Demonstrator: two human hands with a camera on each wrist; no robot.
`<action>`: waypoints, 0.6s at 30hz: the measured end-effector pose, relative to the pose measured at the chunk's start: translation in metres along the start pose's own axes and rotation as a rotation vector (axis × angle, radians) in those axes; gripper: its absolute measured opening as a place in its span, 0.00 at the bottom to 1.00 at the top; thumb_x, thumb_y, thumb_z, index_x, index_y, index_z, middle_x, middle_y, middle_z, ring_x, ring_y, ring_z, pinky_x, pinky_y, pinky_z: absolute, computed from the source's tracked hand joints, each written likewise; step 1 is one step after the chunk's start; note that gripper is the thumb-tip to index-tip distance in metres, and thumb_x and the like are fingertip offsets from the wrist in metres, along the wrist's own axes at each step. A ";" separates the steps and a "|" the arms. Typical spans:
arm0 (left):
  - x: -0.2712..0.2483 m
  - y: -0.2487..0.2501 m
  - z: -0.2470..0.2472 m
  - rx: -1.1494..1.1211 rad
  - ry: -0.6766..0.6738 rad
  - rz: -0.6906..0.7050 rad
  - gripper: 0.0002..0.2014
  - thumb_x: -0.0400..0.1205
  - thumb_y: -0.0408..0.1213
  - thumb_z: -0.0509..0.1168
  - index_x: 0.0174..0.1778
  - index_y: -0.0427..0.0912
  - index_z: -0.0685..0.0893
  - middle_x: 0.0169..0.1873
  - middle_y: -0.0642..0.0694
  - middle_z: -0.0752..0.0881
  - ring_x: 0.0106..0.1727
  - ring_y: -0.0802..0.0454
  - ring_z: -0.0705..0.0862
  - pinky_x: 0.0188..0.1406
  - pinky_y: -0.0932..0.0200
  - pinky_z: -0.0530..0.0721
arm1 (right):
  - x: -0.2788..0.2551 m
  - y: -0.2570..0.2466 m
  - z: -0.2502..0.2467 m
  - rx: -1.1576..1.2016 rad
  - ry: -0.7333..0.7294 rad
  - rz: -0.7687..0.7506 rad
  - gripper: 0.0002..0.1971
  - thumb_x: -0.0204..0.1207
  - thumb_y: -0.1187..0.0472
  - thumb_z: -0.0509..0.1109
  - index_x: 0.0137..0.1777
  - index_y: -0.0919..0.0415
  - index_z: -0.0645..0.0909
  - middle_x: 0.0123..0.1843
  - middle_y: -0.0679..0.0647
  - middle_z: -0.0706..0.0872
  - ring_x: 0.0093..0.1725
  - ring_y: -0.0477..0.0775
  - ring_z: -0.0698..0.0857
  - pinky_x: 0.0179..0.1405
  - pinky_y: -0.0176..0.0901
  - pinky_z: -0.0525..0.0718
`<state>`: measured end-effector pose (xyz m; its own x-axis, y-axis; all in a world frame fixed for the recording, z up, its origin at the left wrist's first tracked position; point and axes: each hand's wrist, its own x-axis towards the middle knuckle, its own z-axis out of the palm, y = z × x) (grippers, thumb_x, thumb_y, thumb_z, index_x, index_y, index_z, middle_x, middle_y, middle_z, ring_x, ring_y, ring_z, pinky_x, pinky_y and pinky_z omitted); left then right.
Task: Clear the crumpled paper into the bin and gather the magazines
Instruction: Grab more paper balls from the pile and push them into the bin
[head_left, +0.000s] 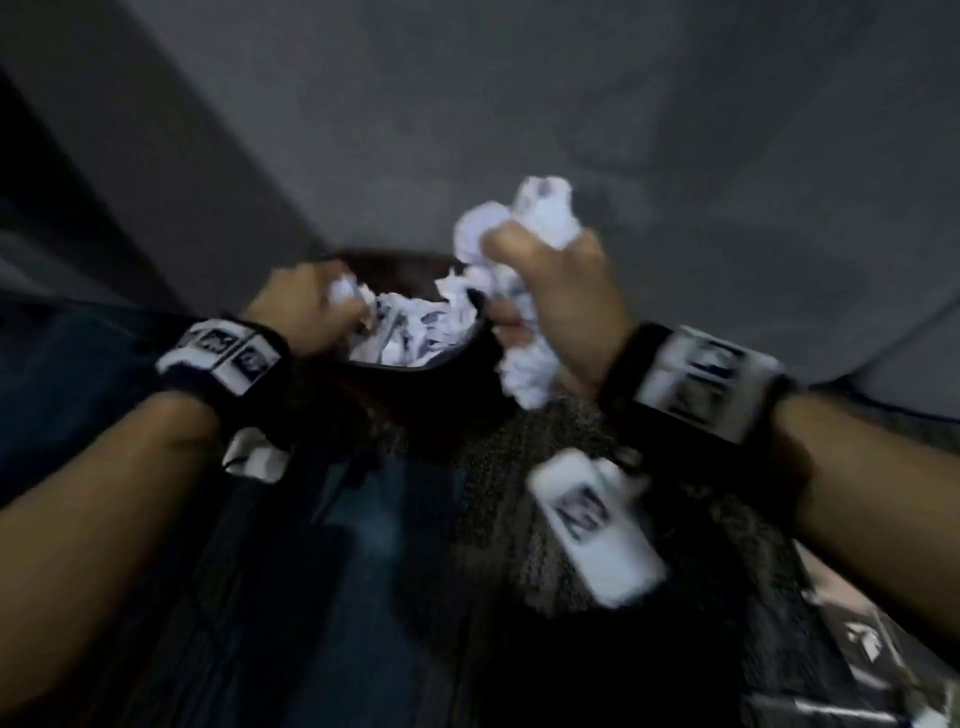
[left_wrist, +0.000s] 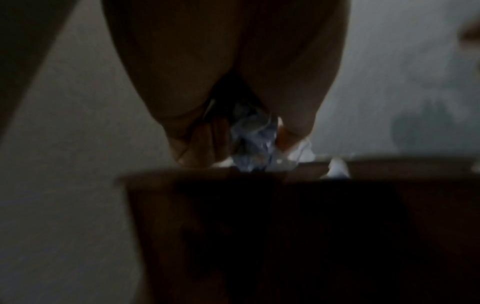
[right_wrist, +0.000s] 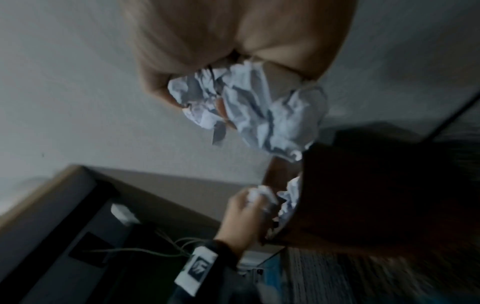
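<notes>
Over the dark brown bin (head_left: 415, 387), standing on the floor by a grey wall (head_left: 519, 104), both hands are gripping crumpled paper. The left hand (head_left: 298, 306) is sitting at the bin's near-left rim, its fingers curling round a small white paper ball (head_left: 345, 293) right above the paper already lying in the bin (head_left: 410, 332). From the left wrist view the fingers (left_wrist: 197, 142) are pressing together around a creased wad (left_wrist: 255, 139) just over the bin's edge (left_wrist: 207, 174); the picture is dark and blurred, so the exact finger lay is hard to read.

To the right, the right hand (head_left: 550, 291) is clutching a much bigger bunch of crumpled paper (head_left: 524, 228), which is bulging out above the knuckles and hanging below the palm, just beside the bin's right rim and partly outside it. In the right wrist view the fingers (right_wrist: 155, 86) are wrapping tightly round this bunch (right_wrist: 259, 111), with the bin's brown wall (right_wrist: 363, 195) close below and the left hand (right_wrist: 244, 214) farther off at the rim.

Both wrists are wearing black bands with white marker tags (head_left: 228, 358). A patterned carpet (head_left: 545, 452) is lying on the near side of the bin. At the near right corner something printed and glossy (head_left: 862, 660) is showing, too blurred to say whether it is a magazine.
</notes>
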<state>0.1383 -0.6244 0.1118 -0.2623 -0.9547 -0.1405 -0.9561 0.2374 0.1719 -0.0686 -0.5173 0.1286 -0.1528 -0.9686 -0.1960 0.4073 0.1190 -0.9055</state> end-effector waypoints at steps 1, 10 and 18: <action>0.008 -0.010 0.013 0.024 -0.109 -0.011 0.19 0.77 0.55 0.62 0.56 0.46 0.84 0.56 0.34 0.87 0.59 0.36 0.84 0.57 0.49 0.79 | 0.016 0.003 0.024 -0.090 -0.007 -0.040 0.13 0.63 0.56 0.72 0.47 0.58 0.82 0.29 0.55 0.76 0.20 0.45 0.71 0.21 0.32 0.68; 0.039 -0.038 0.052 0.075 -0.160 0.007 0.17 0.82 0.49 0.60 0.65 0.49 0.78 0.65 0.37 0.82 0.64 0.34 0.80 0.57 0.52 0.75 | 0.108 0.093 0.064 -1.491 -0.563 -0.072 0.25 0.80 0.51 0.66 0.74 0.60 0.71 0.72 0.62 0.77 0.70 0.61 0.77 0.64 0.45 0.73; 0.049 -0.032 0.047 0.066 -0.135 0.083 0.19 0.81 0.55 0.60 0.62 0.50 0.83 0.64 0.39 0.82 0.64 0.36 0.79 0.54 0.54 0.74 | 0.111 0.080 0.069 -1.560 -0.716 0.274 0.15 0.84 0.61 0.60 0.70 0.59 0.73 0.67 0.59 0.78 0.65 0.60 0.78 0.58 0.33 0.71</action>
<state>0.1496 -0.6706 0.0532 -0.3519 -0.8995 -0.2590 -0.9357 0.3301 0.1247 0.0090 -0.6302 0.0605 0.3380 -0.7318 -0.5918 -0.8945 -0.0543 -0.4437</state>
